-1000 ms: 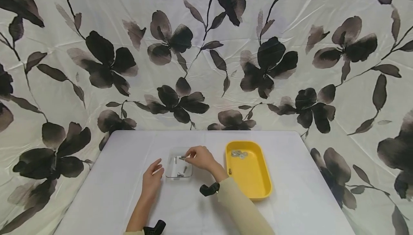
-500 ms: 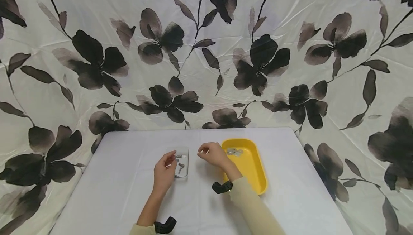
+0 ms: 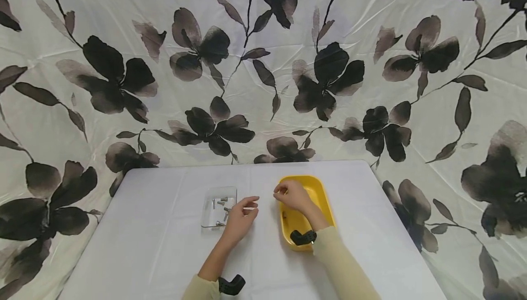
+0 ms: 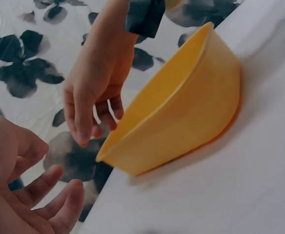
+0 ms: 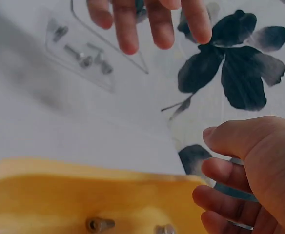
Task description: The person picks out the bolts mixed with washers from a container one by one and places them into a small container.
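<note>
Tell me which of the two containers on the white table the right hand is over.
The yellow plastic tray: the right hand hovers above its far end. The clear shallow tray, holding small metal bolts, lies further left, beside the left hand.

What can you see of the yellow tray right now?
The yellow tray is a glossy, plastic-looking oblong dish with rounded corners and sloped walls, sitting flat on the white table, right of the clear tray. At least two small bolts lie inside. The right hand hovers over its far left rim, fingers curled; contact unclear.
</note>
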Demonstrator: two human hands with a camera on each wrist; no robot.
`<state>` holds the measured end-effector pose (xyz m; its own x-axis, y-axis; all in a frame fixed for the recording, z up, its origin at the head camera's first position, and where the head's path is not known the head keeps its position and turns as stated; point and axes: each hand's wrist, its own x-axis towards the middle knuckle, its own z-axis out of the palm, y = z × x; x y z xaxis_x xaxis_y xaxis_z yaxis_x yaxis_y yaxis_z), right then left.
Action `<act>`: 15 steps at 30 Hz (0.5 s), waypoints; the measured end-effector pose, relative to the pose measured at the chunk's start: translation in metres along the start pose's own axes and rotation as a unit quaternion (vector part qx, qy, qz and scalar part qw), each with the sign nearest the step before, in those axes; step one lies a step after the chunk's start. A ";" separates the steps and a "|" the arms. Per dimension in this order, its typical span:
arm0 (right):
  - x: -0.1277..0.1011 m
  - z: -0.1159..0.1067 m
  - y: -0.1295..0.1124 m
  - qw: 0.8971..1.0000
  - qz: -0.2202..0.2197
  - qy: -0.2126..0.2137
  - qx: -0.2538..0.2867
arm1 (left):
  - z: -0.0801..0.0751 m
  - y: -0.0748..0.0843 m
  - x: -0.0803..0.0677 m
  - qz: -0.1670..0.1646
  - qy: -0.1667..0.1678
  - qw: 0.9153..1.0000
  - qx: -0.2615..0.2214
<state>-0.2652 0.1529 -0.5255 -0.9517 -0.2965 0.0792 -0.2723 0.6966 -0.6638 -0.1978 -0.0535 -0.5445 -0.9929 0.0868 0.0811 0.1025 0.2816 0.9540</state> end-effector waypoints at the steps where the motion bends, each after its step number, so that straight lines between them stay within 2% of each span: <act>1: -0.001 -0.001 0.002 1.000 -0.002 0.001 -0.001 | 0.004 -0.001 0.000 -0.008 -0.011 1.000 -0.004; 8: -0.007 0.000 0.021 1.000 0.008 -0.007 -0.008 | 0.034 -0.009 -0.004 -0.062 -0.078 0.992 -0.073; 15: -0.010 0.008 0.033 0.998 0.033 -0.055 -0.008 | 0.054 -0.016 -0.012 -0.113 -0.097 0.983 -0.110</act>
<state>-0.2636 0.1737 -0.5541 -0.9468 -0.3185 -0.0467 -0.2124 0.7271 -0.6529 -0.1840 -0.0072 -0.5762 -0.9564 0.2330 -0.1763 -0.1560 0.1030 0.9824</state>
